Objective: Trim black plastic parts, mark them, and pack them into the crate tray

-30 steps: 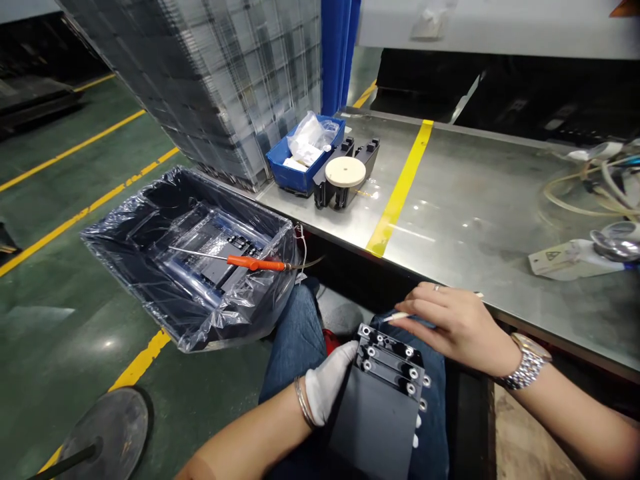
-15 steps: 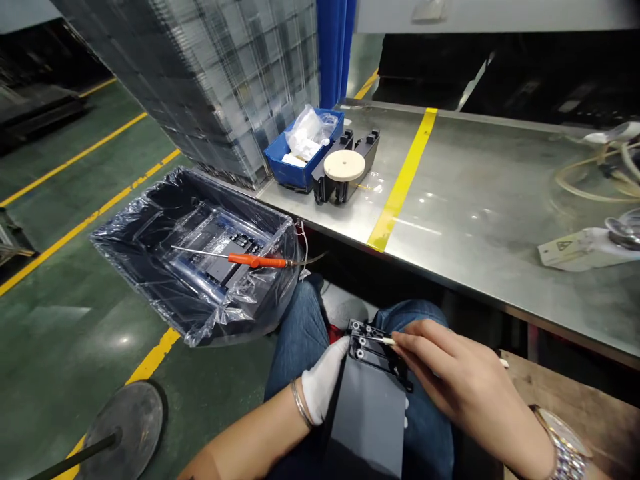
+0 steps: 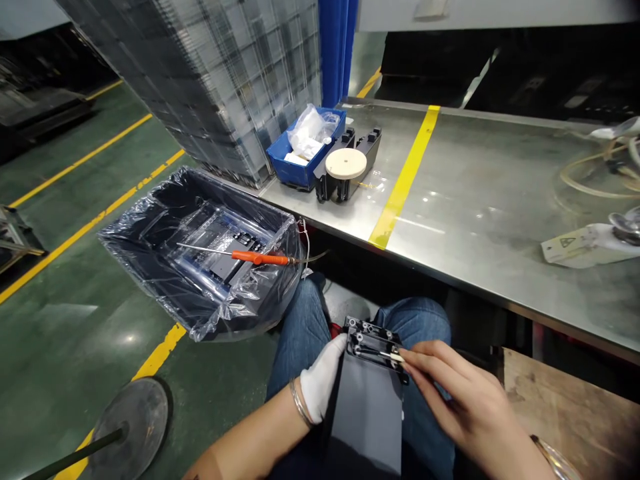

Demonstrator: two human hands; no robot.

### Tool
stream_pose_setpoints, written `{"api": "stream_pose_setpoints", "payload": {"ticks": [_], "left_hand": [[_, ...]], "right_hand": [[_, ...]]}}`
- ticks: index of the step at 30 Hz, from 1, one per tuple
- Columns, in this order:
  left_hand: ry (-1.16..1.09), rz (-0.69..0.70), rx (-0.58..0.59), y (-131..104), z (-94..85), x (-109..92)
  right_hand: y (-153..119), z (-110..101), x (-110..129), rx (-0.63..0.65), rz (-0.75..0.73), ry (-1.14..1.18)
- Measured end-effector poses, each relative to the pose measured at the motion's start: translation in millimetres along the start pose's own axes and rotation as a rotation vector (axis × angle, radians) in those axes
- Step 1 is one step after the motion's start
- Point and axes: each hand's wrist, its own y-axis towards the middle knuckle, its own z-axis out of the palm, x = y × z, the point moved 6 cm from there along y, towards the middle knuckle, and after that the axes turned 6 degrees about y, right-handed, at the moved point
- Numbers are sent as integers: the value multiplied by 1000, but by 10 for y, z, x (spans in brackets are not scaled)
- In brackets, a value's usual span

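A dark grey plastic part [image 3: 367, 413] lies across my lap, its black end with several round posts pointing away from me. My left hand [image 3: 324, 380], in a white glove, is closed around the part's left edge near that end. In the bare fingertips of my right hand [image 3: 450, 380] is a small white piece [image 3: 395, 358], pinched over the right side of the black end. A thin dark rod seems to run left from it; its exact shape is too small to tell.
A plastic-lined bin [image 3: 200, 320] with an orange screwdriver [image 3: 260, 258] across it stands at left. On the metal table [image 3: 465, 200] are a blue box [image 3: 293, 175], dark parts under a cream disc [image 3: 346, 163], and a white device [image 3: 575, 247] at right.
My right hand has moved slightly down toward me with the white piece, which now sits lower over the black end. The dark part has shifted slightly. My left hand keeps its hold.
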Motion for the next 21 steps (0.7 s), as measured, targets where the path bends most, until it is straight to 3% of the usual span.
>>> {"api": "stream_pose_setpoints", "payload": {"ticks": [12,16,21], "left_hand": [[-39,-86,-105,-94,-55,58],[-25,-80,-103,-86,-58,64],[-62,-71,-56,-68,-20,57]], "right_hand": [[29,17,57,-47,-42,-44],[20,30,83,-2,-64,5],[0,49,127,-83,-47,-98]]}}
